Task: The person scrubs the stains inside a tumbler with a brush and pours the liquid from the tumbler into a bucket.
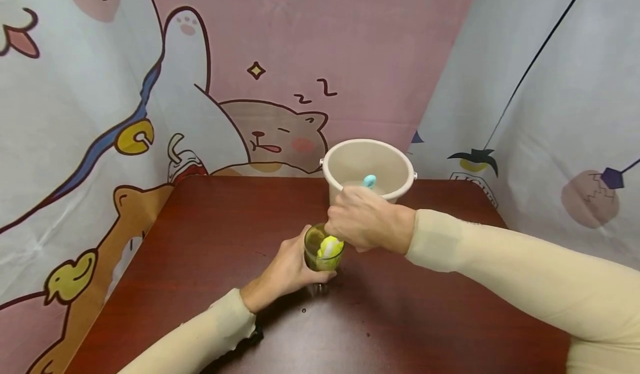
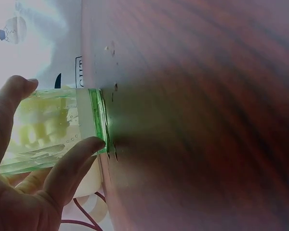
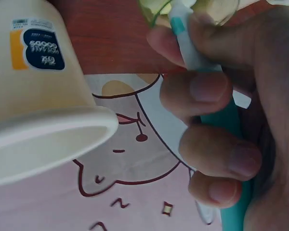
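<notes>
My left hand (image 1: pixel 287 265) grips a clear green drinking glass (image 2: pixel 84 115) by its side, with the thumb and fingers spread around it. In the left wrist view, the base of the glass is right at the table and wet drops cling to its wall. From above, my right hand (image 1: pixel 367 218) holds a bottle brush by its teal and white handle (image 3: pixel 225 125), fingers curled round it. The brush's yellow and white sponge head (image 1: pixel 331 247) is inside the glass. The handle's light blue end (image 1: pixel 369 181) sticks up past the fist.
Just behind the right hand stands a cream bucket (image 1: pixel 350 165) with a label (image 3: pixel 42 49) on its side. Small water drops (image 1: pixel 304 310) dot the dark red table (image 1: pixel 235 218). A cartoon-printed curtain (image 1: pixel 380 57) hangs behind and along the sides.
</notes>
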{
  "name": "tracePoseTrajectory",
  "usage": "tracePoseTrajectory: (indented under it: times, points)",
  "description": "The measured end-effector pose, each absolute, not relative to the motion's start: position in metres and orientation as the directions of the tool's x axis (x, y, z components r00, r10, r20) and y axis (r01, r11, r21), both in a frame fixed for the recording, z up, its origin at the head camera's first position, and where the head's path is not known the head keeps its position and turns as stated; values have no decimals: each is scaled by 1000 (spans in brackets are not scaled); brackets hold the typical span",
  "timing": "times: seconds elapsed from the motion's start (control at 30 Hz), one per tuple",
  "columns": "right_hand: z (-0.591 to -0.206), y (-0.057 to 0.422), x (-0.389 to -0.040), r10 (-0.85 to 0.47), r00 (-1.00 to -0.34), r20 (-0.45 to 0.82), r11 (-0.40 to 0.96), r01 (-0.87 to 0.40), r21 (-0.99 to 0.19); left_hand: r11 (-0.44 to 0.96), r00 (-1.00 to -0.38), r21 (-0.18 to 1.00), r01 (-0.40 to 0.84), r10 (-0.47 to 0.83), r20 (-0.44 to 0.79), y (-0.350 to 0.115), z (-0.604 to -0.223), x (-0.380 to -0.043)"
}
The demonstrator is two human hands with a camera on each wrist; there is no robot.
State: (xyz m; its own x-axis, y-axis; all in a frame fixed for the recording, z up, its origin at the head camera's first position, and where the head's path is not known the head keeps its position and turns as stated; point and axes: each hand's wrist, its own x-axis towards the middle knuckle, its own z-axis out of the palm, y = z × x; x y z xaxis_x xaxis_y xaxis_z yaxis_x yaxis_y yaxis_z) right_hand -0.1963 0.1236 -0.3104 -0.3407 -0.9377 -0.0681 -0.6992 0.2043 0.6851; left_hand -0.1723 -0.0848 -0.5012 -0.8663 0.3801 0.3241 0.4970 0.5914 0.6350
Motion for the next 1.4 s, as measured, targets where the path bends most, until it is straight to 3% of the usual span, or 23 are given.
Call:
tracePoseTrajectory:
  times: [0.33,0.6,0.73,1.03,1.4]
  points:
    - [-300,130,-205,-890,-419,-178,298,-832,468,578,-876,661,478,369,311,-85,-503,-170]
    - [-294,146,-216,-888,-449,-101,396,-857,332,590,-874,646,484,367,319,-84,-501,-171]
    - [-291,151,-223,-899,-434,-51,406,-872,273,597,-875,642,482,361,322,-84,-501,-171]
    - [-278,160,-233,-875,-482,-42,469,-866,172,599,-887,655,460,351,301,-83,-501,-172]
    - [-295,151,-242,-858,-502,-109,494,-865,90,590,-885,662,463,351,306,-83,-503,-173]
